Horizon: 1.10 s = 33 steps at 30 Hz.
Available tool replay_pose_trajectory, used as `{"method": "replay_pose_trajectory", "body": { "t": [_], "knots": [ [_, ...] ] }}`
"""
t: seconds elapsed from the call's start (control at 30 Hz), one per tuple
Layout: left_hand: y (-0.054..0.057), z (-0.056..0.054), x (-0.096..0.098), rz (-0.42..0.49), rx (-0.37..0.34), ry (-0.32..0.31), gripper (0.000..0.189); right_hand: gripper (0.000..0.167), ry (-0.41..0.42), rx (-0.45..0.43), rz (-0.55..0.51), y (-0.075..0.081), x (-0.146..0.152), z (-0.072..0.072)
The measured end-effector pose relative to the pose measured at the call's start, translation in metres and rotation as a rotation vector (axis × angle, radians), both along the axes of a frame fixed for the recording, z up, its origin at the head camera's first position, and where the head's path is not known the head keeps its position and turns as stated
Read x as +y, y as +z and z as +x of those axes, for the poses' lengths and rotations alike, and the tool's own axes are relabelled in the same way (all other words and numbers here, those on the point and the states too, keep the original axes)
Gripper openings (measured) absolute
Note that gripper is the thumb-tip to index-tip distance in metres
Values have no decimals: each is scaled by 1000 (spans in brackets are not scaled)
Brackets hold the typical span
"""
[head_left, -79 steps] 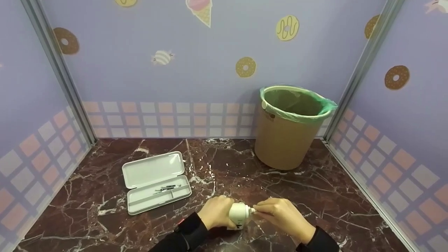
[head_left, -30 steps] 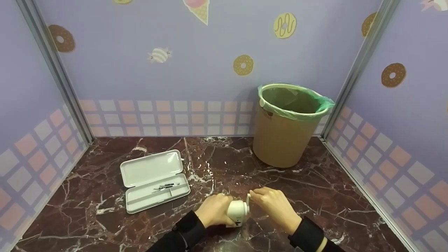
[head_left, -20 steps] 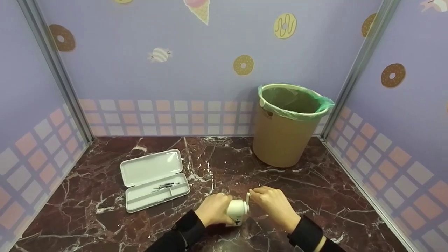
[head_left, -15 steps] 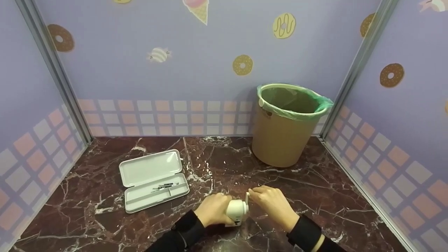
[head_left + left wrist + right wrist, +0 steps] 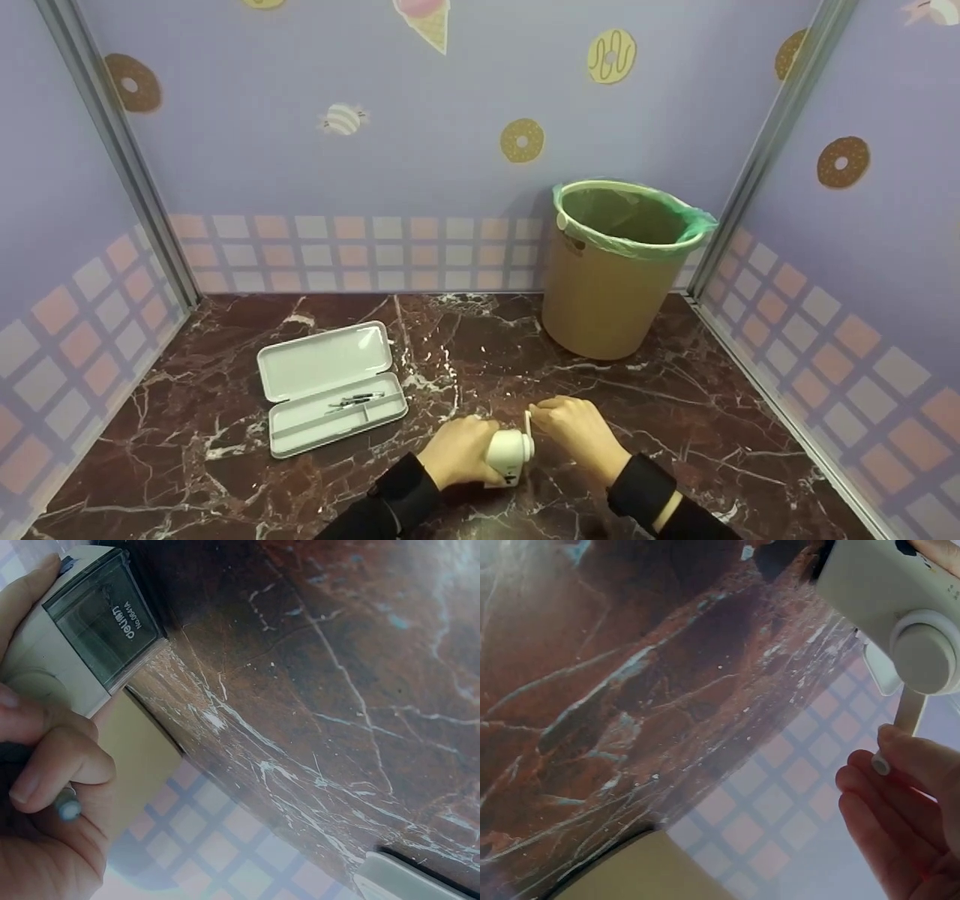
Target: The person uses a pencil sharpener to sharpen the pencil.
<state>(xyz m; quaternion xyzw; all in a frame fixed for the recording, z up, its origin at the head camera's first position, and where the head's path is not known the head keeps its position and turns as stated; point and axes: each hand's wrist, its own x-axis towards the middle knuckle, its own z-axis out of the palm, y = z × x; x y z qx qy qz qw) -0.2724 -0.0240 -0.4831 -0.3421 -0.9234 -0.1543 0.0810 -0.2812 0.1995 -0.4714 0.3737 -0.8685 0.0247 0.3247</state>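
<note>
A white crank pencil sharpener (image 5: 507, 454) with a dark see-through shavings drawer (image 5: 107, 619) sits low at the front middle of the table. My left hand (image 5: 459, 451) grips its body from the left. In the left wrist view, the round end of a pencil-like rod (image 5: 68, 807) pokes out between the curled left fingers; its other end is hidden. At the sharpener's right side, my right hand (image 5: 576, 433) pinches the knob of the crank arm (image 5: 910, 711) between thumb and fingers. From the head view, the crank arm points up, away from me.
An open white pencil case (image 5: 330, 420) with a few slim pens or tools (image 5: 356, 401) lies to the left on the dark marble table (image 5: 225, 480). A tan waste bin (image 5: 604, 300) with a green liner stands at the back right. Patterned walls enclose the table.
The crank has turned from pointing toward my right to pointing up, and my right hand has moved with it, slightly up and left. The left hand keeps its hold on the sharpener.
</note>
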Motion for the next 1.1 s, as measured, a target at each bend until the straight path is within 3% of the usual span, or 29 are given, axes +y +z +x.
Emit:
{"method": "replay_pose_trajectory", "body": {
  "t": [0.37,0.67,0.9,1.1],
  "knots": [
    [1,0,-2,0,0,9,50,16,15,-72,-58,-7,-2,-8],
    [0,1,-1,24,6,7,49,20,15,-215,-1,-22,-1,-6],
    [0,0,-1,21,20,7,48,15,14,-247,30,-25,1,-4],
    [-1,1,0,28,18,21,50,23,8,-284,53,-28,1,-1]
  ]
}}
